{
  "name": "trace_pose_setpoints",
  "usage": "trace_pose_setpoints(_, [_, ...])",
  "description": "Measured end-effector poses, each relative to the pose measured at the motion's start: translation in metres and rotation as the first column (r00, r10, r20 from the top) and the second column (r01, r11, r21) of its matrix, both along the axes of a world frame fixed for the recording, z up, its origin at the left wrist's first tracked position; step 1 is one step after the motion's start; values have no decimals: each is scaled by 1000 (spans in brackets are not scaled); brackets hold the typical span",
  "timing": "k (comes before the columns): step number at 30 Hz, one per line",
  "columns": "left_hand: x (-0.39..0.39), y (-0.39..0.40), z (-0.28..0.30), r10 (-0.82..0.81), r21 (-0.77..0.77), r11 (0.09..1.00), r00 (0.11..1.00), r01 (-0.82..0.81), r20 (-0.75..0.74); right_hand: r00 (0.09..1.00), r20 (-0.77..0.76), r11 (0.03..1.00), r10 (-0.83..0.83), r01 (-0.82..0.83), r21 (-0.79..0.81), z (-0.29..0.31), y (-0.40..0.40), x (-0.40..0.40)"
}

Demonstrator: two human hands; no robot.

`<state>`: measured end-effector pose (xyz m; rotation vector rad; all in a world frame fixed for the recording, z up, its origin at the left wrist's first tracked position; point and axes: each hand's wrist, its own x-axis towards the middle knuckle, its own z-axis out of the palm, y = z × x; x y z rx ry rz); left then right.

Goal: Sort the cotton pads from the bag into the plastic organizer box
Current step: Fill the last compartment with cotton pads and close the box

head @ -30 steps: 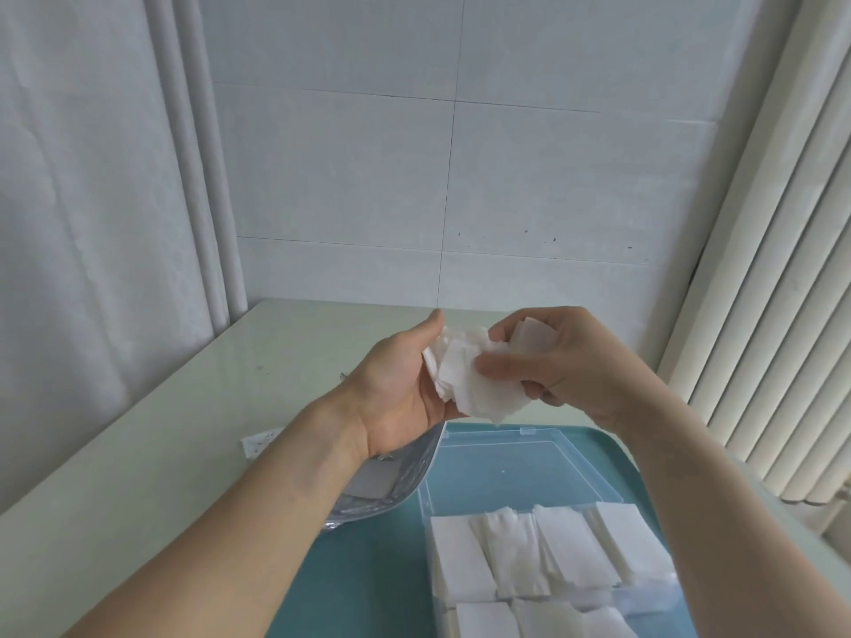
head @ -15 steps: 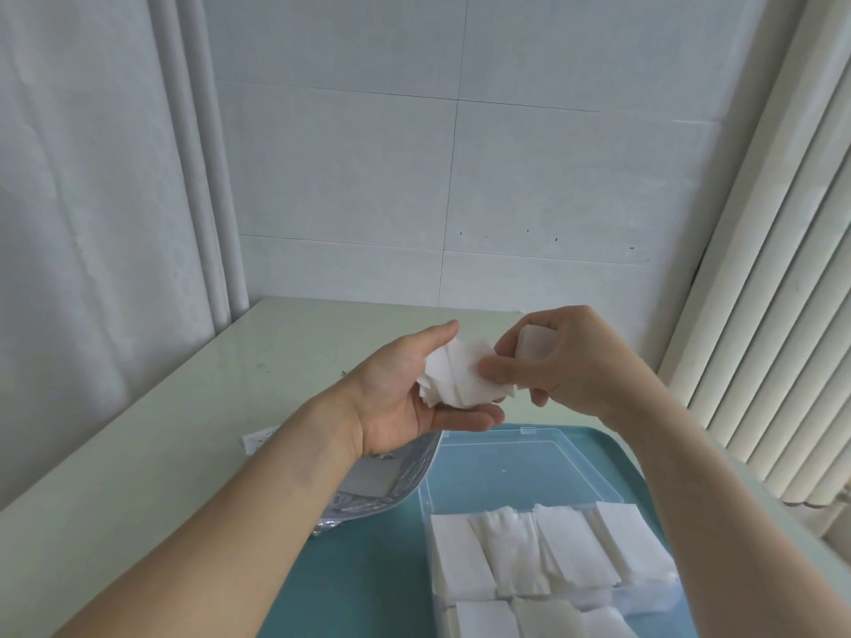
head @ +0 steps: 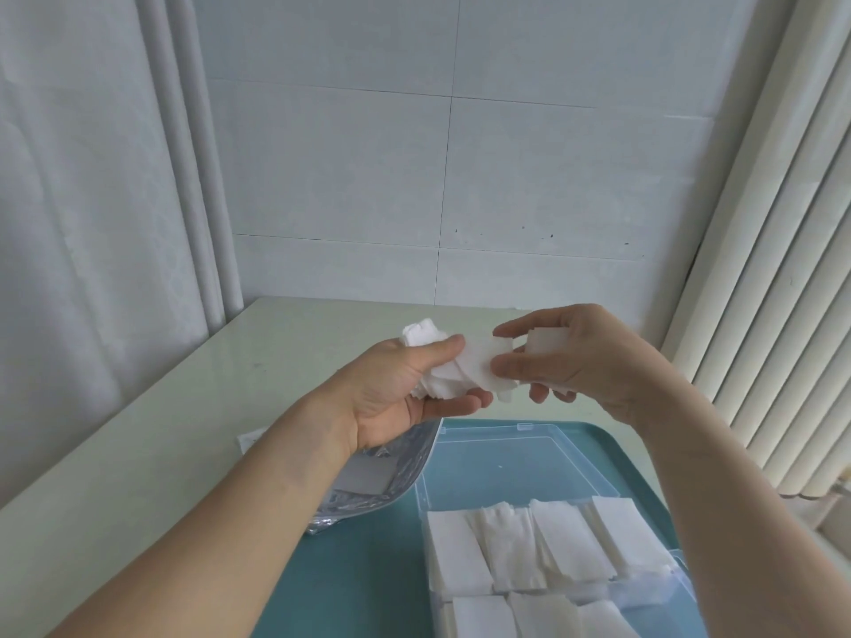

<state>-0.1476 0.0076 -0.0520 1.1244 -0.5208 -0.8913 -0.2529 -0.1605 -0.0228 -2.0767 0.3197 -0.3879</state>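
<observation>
Left hand [head: 405, 398] grasps loose cotton pads [head: 465, 375]; right hand [head: 575, 361] pinches one; organizer box [head: 543, 458] cut off below.

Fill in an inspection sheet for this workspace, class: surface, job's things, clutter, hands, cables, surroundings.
Surface: pale green table bearing a teal plastic tray.
Job's things: clear plastic organizer box, lid open, holding rows of white cotton pads; silvery foil bag lying partly on the tray.
Clutter: small white paper scrap beside the bag.
Hands: left hand holds a loose bunch of pads; right hand pinches one and holds a few more.
Cables: nothing seen.
Surroundings: white tiled wall, white curtain, vertical blinds.
</observation>
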Motion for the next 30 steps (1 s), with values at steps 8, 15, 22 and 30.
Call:
trace_pose_setpoints(8, [1,-1,-3,-67,1,998,992,68,103,996,-68,997,65,-62,41,-8,-6,4])
trace_pose_setpoints(15, [4,-2,-2,103,1,995,995,-103,-1,999,44,938,-29,12,347,-5,-15,6])
trace_pose_setpoints(22, [-1,-8,-1,141,-105,982,983,-154,-121,994,106,876,8,-58,479,-2,-2,11])
trace_pose_setpoints(30, [1,-10,0,157,-187,963,970,-192,-187,994,105,914,-20,-24,405,-5,4,12])
